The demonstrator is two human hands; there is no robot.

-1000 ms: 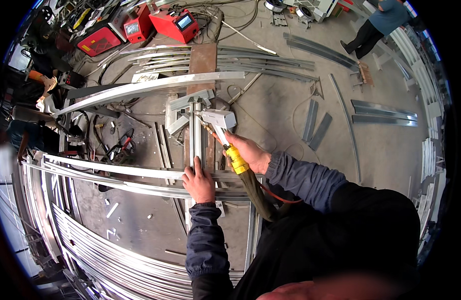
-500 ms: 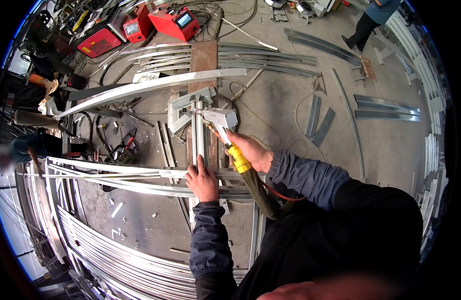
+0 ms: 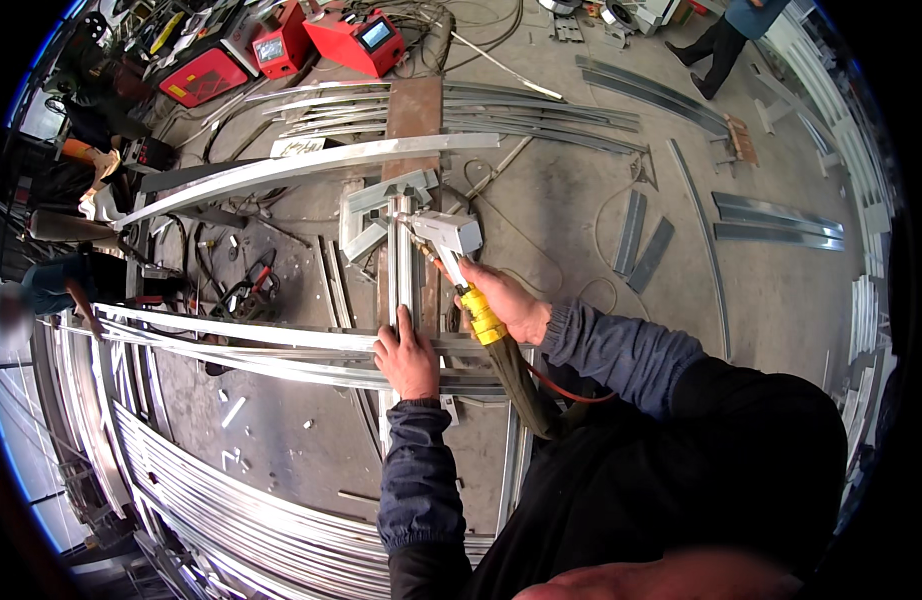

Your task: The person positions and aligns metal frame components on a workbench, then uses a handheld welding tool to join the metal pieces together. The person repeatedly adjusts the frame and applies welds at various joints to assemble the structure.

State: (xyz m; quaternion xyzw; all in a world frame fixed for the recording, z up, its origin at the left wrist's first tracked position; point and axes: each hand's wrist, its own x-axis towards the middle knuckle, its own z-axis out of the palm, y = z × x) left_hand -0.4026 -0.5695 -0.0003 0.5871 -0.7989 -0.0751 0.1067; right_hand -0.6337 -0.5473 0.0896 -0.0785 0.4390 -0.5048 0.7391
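Gripping the welding gun (image 3: 451, 240) by its yellow-banded handle with right hand (image 3: 511, 305), left hand (image 3: 406, 355) pressed flat, fingers together, on the upright metal profile (image 3: 399, 265).

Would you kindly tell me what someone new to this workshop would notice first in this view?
At the centre, the right hand grips a handheld welding gun with a yellow collar, its head over an upright metal profile. The left hand rests flat where that profile meets the long curved metal rails crossing the floor. At the top edge stand red welding machines.
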